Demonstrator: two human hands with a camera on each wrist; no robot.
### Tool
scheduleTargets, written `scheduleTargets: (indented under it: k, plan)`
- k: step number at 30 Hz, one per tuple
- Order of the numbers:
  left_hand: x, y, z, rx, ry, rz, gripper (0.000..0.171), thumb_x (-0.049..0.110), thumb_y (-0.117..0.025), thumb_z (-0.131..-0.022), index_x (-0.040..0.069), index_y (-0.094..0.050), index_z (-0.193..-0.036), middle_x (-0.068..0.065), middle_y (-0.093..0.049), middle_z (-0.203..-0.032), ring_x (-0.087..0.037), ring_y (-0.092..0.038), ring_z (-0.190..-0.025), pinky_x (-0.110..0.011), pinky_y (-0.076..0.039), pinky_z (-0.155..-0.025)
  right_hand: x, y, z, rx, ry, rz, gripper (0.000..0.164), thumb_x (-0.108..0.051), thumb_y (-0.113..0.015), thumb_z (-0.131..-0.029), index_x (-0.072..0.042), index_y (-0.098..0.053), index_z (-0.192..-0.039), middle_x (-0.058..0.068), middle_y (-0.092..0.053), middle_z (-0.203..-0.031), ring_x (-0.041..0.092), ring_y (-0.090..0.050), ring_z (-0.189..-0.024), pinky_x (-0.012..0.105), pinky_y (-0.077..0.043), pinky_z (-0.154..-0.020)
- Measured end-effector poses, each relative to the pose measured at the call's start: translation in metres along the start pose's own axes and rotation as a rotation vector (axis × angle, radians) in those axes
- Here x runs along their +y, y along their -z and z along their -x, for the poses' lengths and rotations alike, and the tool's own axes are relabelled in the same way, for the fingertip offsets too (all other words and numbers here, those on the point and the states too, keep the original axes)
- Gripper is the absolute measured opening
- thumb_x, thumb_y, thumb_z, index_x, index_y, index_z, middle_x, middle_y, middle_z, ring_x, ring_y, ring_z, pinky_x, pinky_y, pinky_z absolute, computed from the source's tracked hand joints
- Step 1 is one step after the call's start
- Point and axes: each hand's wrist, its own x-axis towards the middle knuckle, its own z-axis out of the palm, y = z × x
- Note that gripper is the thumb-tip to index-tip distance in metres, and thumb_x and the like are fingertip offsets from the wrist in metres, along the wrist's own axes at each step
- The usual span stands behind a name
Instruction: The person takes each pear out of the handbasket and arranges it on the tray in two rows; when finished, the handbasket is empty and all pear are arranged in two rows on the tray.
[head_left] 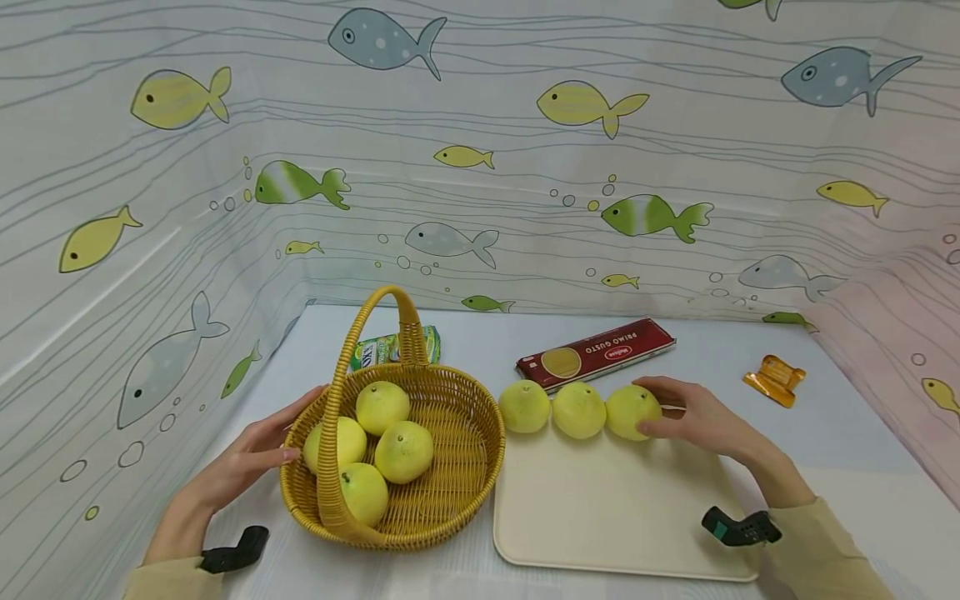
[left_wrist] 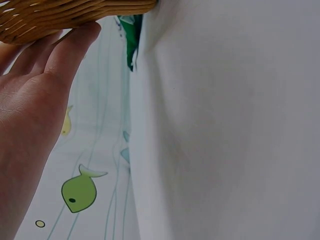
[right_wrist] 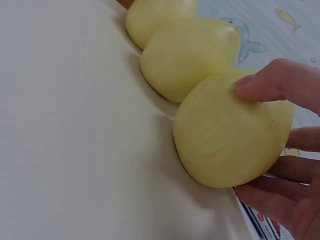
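My right hand (head_left: 693, 417) holds a pale yellow pomelo (right_wrist: 230, 135) at the tray's far edge, thumb on the near side and fingers behind. Two more pomelos (head_left: 578, 410) (head_left: 524, 407) stand in a row to its left, along the far edge of the cream tray (head_left: 622, 508). My left hand (head_left: 255, 450) rests against the left side of the wicker basket (head_left: 465, 467), its fingers fairly straight on the outer weave. In the left wrist view, fingertips touch the basket's wall (left_wrist: 75, 15). Several pomelos (head_left: 404, 452) lie in the basket's left half, partly behind its handle.
Behind the tray lies a dark red box (head_left: 600, 354) printed Primo Gusto. A green packet (head_left: 397, 347) sits behind the basket, partly hidden by it. An orange packet (head_left: 776, 381) lies at the far right. Fish-patterned cloth walls (head_left: 525, 192) enclose the white table.
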Motion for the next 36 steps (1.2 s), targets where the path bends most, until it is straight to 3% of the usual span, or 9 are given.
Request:
scheduleTargets:
  k: [13,22,29,34,36]
  plan:
    - [-0.001,0.000,0.000,0.003,0.011,-0.011,0.072,-0.008,-0.041,-0.095,0.000,-0.008,-0.159,-0.002,-0.010,-0.169,0.009,-0.016,-0.148,-0.008,-0.025,-0.108,-0.004,0.003,0.002,0.007,0.024,-0.025,0.064,-0.030,-0.076,-0.089,-0.003,-0.051,-0.143,0.017,-0.056,-0.141,0.041,-0.056,-0.127,0.045,-0.051,-0.099]
    - [0.002,-0.002,-0.001,0.006,0.004,-0.018,0.072,-0.008,-0.041,-0.095,0.000,-0.009,-0.159,-0.001,-0.010,-0.169,0.008,-0.015,-0.148,-0.008,-0.025,-0.108,-0.014,0.012,0.005,0.095,0.043,-0.025,0.055,-0.029,-0.074,-0.091,-0.007,-0.056,-0.139,0.017,-0.060,-0.138,0.039,-0.057,-0.127,0.021,-0.050,-0.098]
    - [0.005,-0.003,-0.001,0.000,-0.013,0.000,0.071,-0.007,-0.040,-0.096,-0.001,-0.008,-0.159,-0.001,-0.010,-0.169,0.007,-0.015,-0.149,-0.008,-0.025,-0.109,-0.018,0.014,0.006,0.117,0.031,-0.021,0.053,-0.030,-0.072,-0.093,-0.009,-0.056,-0.139,0.017,-0.059,-0.139,0.038,-0.056,-0.128,0.041,-0.050,-0.101]
    - [0.003,-0.003,-0.001,-0.001,-0.014,0.017,0.071,-0.008,-0.040,-0.096,-0.001,-0.007,-0.159,-0.001,-0.010,-0.169,0.006,-0.015,-0.149,-0.009,-0.026,-0.109,-0.029,0.016,0.011,0.184,0.059,0.018,0.051,-0.028,-0.073,-0.092,-0.010,-0.058,-0.137,0.014,-0.061,-0.137,0.038,-0.058,-0.126,0.017,-0.048,-0.097]
    - [0.003,-0.002,-0.001,0.003,-0.008,0.016,0.072,-0.008,-0.041,-0.096,-0.001,-0.008,-0.159,0.000,-0.011,-0.169,0.007,-0.016,-0.149,-0.008,-0.026,-0.109,-0.039,0.016,0.013,0.224,0.088,0.031,0.050,-0.026,-0.074,-0.091,-0.009,-0.059,-0.136,0.012,-0.061,-0.136,0.030,-0.061,-0.125,0.010,-0.045,-0.094]
